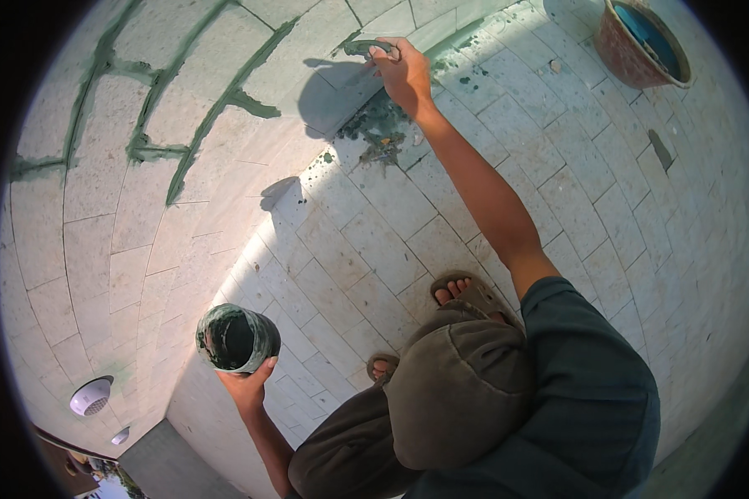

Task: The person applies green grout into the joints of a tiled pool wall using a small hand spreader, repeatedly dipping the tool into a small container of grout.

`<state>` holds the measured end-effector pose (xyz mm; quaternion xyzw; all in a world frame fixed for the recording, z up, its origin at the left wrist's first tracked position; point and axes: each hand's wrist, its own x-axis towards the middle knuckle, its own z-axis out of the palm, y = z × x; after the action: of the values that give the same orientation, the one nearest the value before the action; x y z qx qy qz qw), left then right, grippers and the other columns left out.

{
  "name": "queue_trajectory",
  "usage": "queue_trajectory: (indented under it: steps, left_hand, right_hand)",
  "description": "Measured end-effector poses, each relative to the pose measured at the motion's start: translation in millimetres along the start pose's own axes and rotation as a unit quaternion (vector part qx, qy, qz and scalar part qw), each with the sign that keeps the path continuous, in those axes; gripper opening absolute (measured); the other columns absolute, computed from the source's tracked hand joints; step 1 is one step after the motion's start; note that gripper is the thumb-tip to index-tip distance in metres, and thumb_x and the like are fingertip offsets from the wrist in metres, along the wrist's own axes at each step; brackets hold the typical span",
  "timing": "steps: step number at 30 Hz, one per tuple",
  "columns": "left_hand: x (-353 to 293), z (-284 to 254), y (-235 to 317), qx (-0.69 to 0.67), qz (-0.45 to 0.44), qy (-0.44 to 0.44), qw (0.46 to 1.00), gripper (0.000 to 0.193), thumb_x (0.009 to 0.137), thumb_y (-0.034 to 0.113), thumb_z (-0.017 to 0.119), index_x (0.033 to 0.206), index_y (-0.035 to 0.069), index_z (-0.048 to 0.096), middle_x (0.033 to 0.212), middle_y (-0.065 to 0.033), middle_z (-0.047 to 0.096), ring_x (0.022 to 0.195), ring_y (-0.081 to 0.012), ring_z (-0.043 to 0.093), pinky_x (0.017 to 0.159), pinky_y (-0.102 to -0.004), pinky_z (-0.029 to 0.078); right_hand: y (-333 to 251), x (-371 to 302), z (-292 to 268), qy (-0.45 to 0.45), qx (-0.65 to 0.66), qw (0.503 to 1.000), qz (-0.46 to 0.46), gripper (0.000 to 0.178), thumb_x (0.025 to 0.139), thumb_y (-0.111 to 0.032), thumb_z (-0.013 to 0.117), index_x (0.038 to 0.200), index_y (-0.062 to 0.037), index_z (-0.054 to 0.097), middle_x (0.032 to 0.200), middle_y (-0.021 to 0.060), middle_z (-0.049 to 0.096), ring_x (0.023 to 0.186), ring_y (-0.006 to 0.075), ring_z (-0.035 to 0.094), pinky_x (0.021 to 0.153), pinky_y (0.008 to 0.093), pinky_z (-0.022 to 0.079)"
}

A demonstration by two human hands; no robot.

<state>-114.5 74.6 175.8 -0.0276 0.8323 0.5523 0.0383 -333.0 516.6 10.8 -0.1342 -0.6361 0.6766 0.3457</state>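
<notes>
My left hand [248, 384] is wrapped round the lower side of a round tub [266, 333], which is smeared with dark green paste and holds more of it inside. At the far end of my outstretched right arm, my right hand [404, 75] grips a small flat spreader [366, 48] coated in green paste. The spreader is at the tiled wall [216, 75], low down near the floor; whether it touches the wall I cannot tell. Thick green lines of paste [216, 125] run along several tile joints to the left of that hand.
A reddish bucket [624, 58] with something blue inside stands at the far right on the tiled floor [391, 200]. Green splatters [379, 133] lie along the foot of the wall. Two white round fittings [91, 397] are set in the wall at lower left. My sandalled feet [466, 291] are below me.
</notes>
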Motion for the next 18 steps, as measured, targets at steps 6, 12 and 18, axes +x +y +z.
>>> queue_trajectory:
  steps: [6, 12, 18]
  left_hand:
    - [-1.1, -6.1, -1.5, 0.006, -0.007, 0.004, 1.0, 0.094, 0.056, 0.005, 0.09, 0.136, -0.001, 0.04, 0.122, -0.0126, 0.057, 0.112, -0.023, 0.059, 0.098, -0.0382, 0.049]
    - [0.4, -3.2, 0.7, 0.011, -0.009, 0.006, 1.0, 0.094, 0.057, 0.005, 0.089, 0.137, -0.001, 0.039, 0.123, -0.0124, 0.057, 0.112, -0.0231, 0.059, 0.099, -0.0384, 0.049]
    - [-0.7, -2.7, 0.0, 0.013, 0.005, 0.011, 1.0, 0.094, 0.058, 0.004, 0.088, 0.138, -0.001, 0.039, 0.123, -0.0128, 0.057, 0.112, -0.0236, 0.059, 0.099, -0.0386, 0.049]
  right_hand:
    - [0.4, 1.4, -0.2, 0.124, 0.013, 0.99, -0.063, 0.031, 0.091, -0.016, 0.066, 0.112, 0.0071, 0.061, 0.08, 0.0071, 0.071, 0.072, 0.0132, 0.069, 0.061, 0.0255, 0.052]
    - [-7.9, -21.3, 30.3, 0.095, -0.118, 0.983, -0.105, 0.028, 0.087, -0.013, 0.068, 0.111, 0.0004, 0.064, 0.079, 0.0161, 0.07, 0.069, 0.0232, 0.07, 0.061, 0.0327, 0.053]
    - [-4.9, -48.9, 39.6, -0.014, -0.1, 0.989, -0.112, 0.026, 0.085, -0.013, 0.069, 0.109, -0.003, 0.064, 0.076, 0.0187, 0.068, 0.068, 0.032, 0.069, 0.062, 0.0392, 0.053]
